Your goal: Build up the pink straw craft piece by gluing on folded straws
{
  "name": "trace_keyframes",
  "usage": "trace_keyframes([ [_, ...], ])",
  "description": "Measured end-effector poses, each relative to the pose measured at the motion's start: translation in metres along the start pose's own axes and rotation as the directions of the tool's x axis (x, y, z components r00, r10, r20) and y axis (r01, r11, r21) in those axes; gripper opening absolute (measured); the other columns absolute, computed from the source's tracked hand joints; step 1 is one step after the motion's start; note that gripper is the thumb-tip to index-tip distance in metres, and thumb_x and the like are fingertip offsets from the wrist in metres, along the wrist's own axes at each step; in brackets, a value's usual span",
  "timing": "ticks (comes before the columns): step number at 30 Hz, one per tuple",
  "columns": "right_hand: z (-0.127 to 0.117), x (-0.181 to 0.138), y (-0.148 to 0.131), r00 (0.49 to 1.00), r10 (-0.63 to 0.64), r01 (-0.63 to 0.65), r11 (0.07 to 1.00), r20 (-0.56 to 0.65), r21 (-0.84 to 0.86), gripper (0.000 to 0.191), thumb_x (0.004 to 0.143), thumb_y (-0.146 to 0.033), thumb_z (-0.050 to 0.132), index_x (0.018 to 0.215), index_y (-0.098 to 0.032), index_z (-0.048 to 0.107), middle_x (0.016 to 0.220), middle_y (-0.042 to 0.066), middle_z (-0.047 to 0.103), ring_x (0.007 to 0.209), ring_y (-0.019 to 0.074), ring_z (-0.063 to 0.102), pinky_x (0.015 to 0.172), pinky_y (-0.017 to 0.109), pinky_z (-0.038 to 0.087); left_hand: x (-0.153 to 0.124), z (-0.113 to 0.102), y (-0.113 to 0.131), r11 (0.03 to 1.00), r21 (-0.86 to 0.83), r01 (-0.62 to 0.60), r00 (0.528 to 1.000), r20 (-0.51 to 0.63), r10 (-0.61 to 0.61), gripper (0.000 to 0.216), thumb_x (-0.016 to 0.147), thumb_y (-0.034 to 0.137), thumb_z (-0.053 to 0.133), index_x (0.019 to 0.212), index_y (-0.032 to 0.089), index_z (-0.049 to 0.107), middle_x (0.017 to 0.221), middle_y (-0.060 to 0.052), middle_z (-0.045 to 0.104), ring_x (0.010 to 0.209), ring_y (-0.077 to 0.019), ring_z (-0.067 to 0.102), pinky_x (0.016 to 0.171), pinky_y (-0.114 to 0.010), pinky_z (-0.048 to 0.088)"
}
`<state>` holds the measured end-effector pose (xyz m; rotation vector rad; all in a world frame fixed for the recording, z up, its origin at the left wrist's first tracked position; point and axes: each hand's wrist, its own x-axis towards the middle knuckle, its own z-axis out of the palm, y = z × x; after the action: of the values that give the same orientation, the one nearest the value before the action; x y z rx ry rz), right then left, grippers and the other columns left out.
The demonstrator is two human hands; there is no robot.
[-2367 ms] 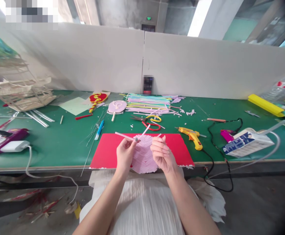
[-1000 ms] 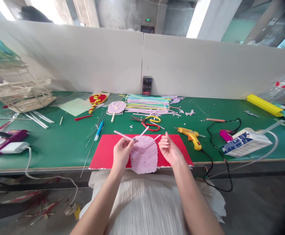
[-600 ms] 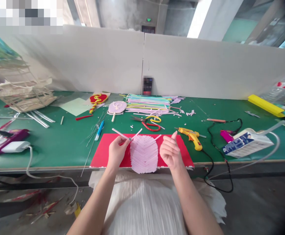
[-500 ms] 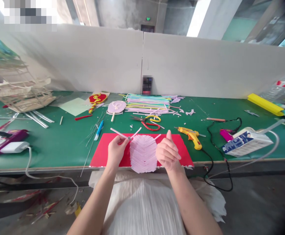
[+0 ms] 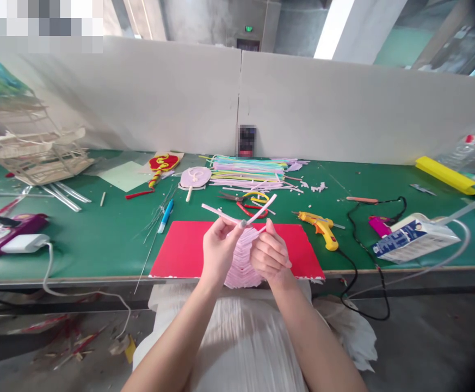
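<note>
My left hand [image 5: 222, 247] pinches a pale pink pipe cleaner [image 5: 263, 210] between thumb and fingers; it is bent into a wide V whose two arms point up and outward. Beside it, my right hand [image 5: 270, 251] is closed, fingers curled inward, and what it holds, if anything, is hidden. A short pink strip end shows by its fingertips. Below and between both hands lies an oval pink piece [image 5: 242, 267] of V-shaped rows, partly covered by them. It rests on a red board [image 5: 184, 247] at the table's front edge.
Behind the board lie pliers [image 5: 257, 209] with red and yellow handles and a bundle of pastel pipe cleaners [image 5: 247, 173]. A yellow glue gun [image 5: 321, 228] with a black cord sits right, near a milk carton [image 5: 417, 239]. A blue pen-like tool [image 5: 166, 216] and power strip [image 5: 12, 234] are left.
My left hand has moved right with the bent pipe cleaner, now over the pink piece. My right hand has shifted slightly left and its thumb has folded down closer to the fingers.
</note>
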<state>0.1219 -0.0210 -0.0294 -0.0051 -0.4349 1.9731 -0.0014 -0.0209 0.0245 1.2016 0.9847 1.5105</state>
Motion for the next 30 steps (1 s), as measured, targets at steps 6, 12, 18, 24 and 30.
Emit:
trace_keyframes([
  [6, 0.005, -0.003, -0.001, 0.999, 0.002, -0.001, 0.999, 0.032, -0.041, 0.067, 0.093, -0.060, 0.035, 0.038, -0.022, 0.023, 0.016, -0.013, 0.007, 0.018, 0.0017, -0.002, 0.020, 0.012, 0.007, -0.008, 0.000, 0.000, 0.997, -0.048, 0.055, 0.999, 0.003, -0.055, 0.025, 0.073, 0.038, 0.074, 0.069, 0.018, 0.060, 0.067, 0.000, 0.065, 0.069, -0.0151, 0.062, 0.070, -0.026, 0.046],
  [12, 0.032, -0.003, -0.008, 0.982, -0.064, -0.014, 0.916, -0.179, -0.402, 0.047, 0.083, -0.052, 0.063, 0.055, -0.019, 0.044, 0.032, -0.012, 0.032, 0.028, 0.0011, 0.016, 0.026, 0.009, 0.017, -0.009, -0.001, -0.003, 0.996, -0.039, 0.078, 0.997, 0.008, -0.077, 0.026, 0.073, 0.042, 0.073, 0.070, 0.018, 0.061, 0.073, -0.003, 0.070, 0.075, -0.0180, 0.066, 0.072, -0.028, 0.048],
  [18, 0.033, 0.001, -0.007, 0.828, -0.465, 0.099, 0.670, -0.312, -0.736, 0.032, 0.066, -0.041, 0.080, 0.068, -0.018, 0.056, 0.052, -0.007, 0.051, 0.040, 0.0033, 0.041, 0.029, 0.011, 0.027, -0.009, -0.001, -0.015, 0.991, -0.037, 0.127, 0.990, 0.073, -0.124, 0.026, 0.069, 0.040, 0.075, 0.069, 0.018, 0.062, 0.073, -0.003, 0.071, 0.072, -0.0179, 0.066, 0.069, -0.027, 0.049],
  [24, 0.022, 0.000, -0.006, 0.761, -0.599, 0.107, 0.497, -0.251, -0.861, 0.024, 0.071, -0.039, 0.075, 0.074, -0.019, 0.063, 0.060, -0.004, 0.058, 0.050, 0.0083, 0.052, 0.032, 0.015, 0.038, -0.007, -0.005, -0.031, 0.987, 0.116, 0.109, 0.993, 0.038, -0.114, 0.020, 0.075, 0.035, 0.069, 0.069, 0.018, 0.060, 0.069, -0.003, 0.069, 0.070, -0.0174, 0.065, 0.066, -0.026, 0.047],
  [30, 0.021, -0.003, -0.016, 0.741, -0.631, 0.079, 0.420, -0.229, -0.904, 0.024, 0.071, -0.040, 0.074, 0.078, -0.018, 0.067, 0.067, 0.000, 0.064, 0.057, 0.0107, 0.057, 0.035, 0.017, 0.042, -0.003, -0.010, -0.034, 0.975, 0.205, 0.085, 0.990, 0.096, -0.107, 0.021, 0.079, 0.037, 0.065, 0.070, 0.018, 0.065, 0.075, -0.005, 0.072, 0.076, -0.0202, 0.066, 0.072, -0.028, 0.047],
])
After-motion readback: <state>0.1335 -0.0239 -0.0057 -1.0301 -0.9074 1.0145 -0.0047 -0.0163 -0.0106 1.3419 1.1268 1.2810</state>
